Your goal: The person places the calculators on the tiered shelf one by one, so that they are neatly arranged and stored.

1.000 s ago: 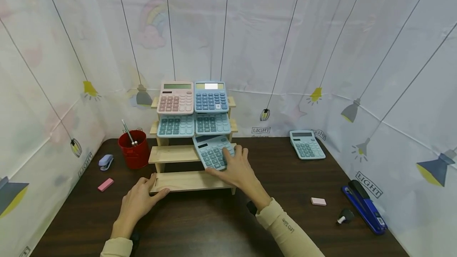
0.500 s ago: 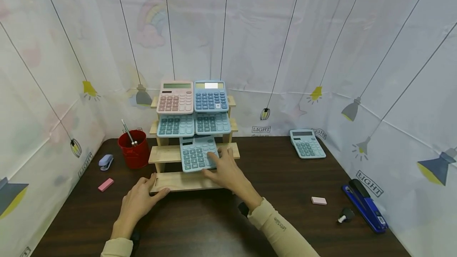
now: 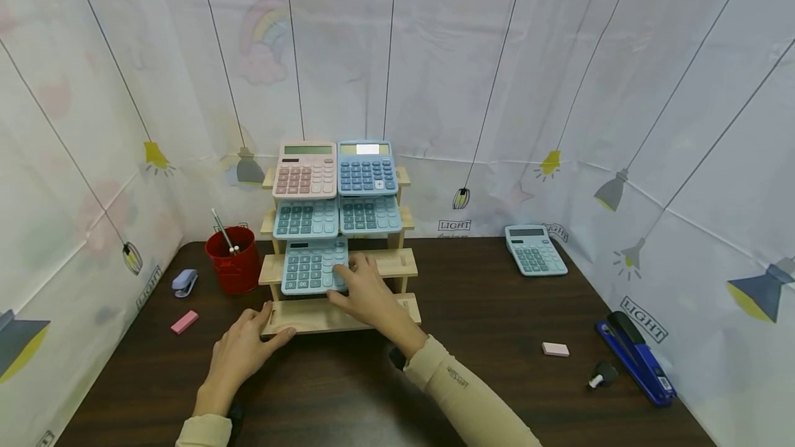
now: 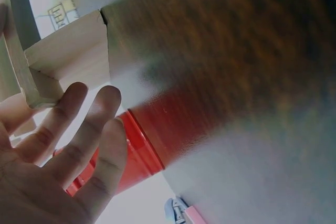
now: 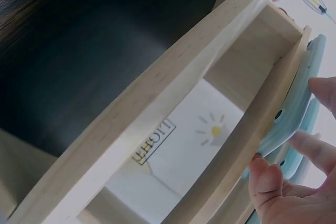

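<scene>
A stepped wooden rack (image 3: 310, 316) stands on the dark table. My left hand (image 3: 239, 350) holds its lower left corner, thumb along the front edge and index finger at the plank's end; the other fingers (image 4: 100, 129) spread loosely in the left wrist view. With my right hand (image 3: 369, 295) I grip a light blue calculator (image 3: 310, 267) by its right side, on the left part of the third tier. In the right wrist view, my thumb and fingers are at the edge of that calculator (image 5: 294, 103). Above it sit a pink calculator (image 3: 306, 171), a blue calculator (image 3: 368, 170) and two light blue calculators (image 3: 370, 215).
Left of the rack are a red bucket (image 3: 232, 267) with pens, a small stapler (image 3: 184, 282) and a pink eraser (image 3: 184, 322). To the right lie another light blue calculator (image 3: 535, 251), a pale eraser (image 3: 555, 350), a small dark object (image 3: 601, 374) and a blue stapler (image 3: 636, 357).
My right hand has slid the light blue calculator leftward along the third tier, and it has straightened from a tilt. My left hand has stayed at the rack's corner.
</scene>
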Demonstrator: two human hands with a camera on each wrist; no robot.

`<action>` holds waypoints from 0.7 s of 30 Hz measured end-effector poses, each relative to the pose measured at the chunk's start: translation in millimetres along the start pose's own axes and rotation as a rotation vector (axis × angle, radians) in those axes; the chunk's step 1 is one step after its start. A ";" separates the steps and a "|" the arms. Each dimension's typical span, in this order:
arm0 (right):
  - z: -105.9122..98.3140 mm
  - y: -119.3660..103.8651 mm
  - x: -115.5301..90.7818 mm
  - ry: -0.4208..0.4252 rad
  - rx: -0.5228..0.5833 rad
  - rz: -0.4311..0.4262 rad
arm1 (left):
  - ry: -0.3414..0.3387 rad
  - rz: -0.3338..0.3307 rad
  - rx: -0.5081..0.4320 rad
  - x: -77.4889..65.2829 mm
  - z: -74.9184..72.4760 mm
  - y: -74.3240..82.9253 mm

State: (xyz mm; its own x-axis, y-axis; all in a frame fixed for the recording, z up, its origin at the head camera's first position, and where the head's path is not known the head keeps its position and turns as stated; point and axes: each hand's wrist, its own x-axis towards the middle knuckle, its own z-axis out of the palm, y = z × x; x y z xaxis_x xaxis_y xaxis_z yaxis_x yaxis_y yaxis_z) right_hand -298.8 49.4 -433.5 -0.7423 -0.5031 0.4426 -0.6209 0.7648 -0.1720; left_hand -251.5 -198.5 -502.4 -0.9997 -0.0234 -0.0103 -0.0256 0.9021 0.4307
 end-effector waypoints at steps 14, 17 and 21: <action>14.6 -14.0 14.7 0.029 -0.070 0.021 | 0.011 0.025 0.004 0.5 -2.3 -0.2; 13.8 -14.1 14.4 0.024 -0.059 0.030 | 0.013 0.027 0.007 -0.1 -2.6 0.1; 10.4 -13.9 11.4 0.005 -0.042 0.061 | 0.012 0.027 0.006 -1.0 -2.1 0.3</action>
State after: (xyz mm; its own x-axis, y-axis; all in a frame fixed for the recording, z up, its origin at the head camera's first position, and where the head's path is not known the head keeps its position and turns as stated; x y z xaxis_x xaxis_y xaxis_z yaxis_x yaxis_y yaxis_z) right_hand -301.3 28.8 -435.2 -0.7770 -0.4530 0.4370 -0.5633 0.8103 -0.1617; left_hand -250.5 -199.1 -500.3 -0.9999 -0.0043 0.0124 0.0014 0.9050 0.4254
